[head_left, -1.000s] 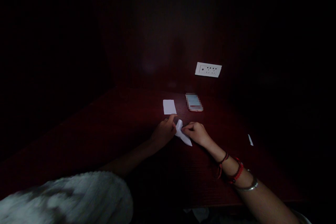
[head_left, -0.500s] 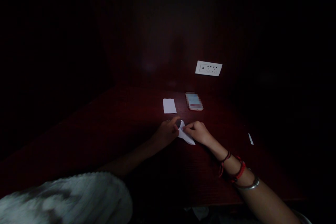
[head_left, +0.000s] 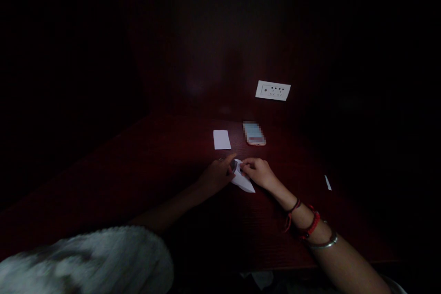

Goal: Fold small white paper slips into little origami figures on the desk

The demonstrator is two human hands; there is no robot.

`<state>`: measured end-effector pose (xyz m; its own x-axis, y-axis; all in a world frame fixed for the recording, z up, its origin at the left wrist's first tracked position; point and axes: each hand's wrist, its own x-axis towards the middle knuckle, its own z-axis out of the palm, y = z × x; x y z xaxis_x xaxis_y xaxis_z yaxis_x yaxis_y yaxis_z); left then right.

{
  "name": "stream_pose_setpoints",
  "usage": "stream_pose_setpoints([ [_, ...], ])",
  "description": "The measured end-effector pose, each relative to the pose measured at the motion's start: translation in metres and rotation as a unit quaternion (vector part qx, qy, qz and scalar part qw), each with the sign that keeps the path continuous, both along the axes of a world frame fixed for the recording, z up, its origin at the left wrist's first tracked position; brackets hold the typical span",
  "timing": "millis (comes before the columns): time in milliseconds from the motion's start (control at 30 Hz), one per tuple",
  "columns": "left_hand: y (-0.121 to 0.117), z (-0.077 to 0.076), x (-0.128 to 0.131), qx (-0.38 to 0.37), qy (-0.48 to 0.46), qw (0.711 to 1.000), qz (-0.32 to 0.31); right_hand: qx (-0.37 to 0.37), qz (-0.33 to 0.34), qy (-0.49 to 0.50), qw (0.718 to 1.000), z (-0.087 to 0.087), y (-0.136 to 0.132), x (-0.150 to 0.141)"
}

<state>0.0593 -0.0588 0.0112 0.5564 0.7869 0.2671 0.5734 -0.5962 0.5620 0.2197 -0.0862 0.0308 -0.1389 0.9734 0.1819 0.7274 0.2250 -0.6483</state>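
Observation:
A folded piece of white paper (head_left: 244, 183) lies between my hands on the dark red table, its pointed end toward me. My left hand (head_left: 217, 173) holds its left side, thumb and fingers closed on the edge. From the right, my right hand (head_left: 259, 171) pinches the paper's upper part with thumb and index finger. Shadow from the left hand falls on the upper fold, and the left fingertips are partly hidden in the dark.
Behind the hands lie a white paper rectangle (head_left: 222, 139) and a phone (head_left: 254, 133) with a blurred screen. A thin paper strip (head_left: 328, 183) rests at the right. On the back wall sits a white socket panel (head_left: 273, 90). The table's front edge (head_left: 275, 268) runs below.
The folded paper has turned slightly and lies flatter, its point a little lower. My right fingers have shifted a little along its upper edge. The left hand has barely moved.

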Motion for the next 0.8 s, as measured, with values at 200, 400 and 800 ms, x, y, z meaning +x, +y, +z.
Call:
stream_pose_setpoints([
  [200,-0.0029,0.0013,0.0025,0.015,0.001,1.0,0.001,0.013,0.002,0.033,0.999,-0.0039,0.0019,0.001],
  [400,-0.0027,-0.0014,0.0031,0.012,-0.013,1.0,0.018,0.008,0.021,0.034,0.999,-0.0067,0.0026,0.0007],
  [800,-0.0034,0.002,0.0053,-0.025,-0.035,0.999,0.021,0.028,0.017,0.032,0.999,-0.0087,0.0024,0.0007],
])
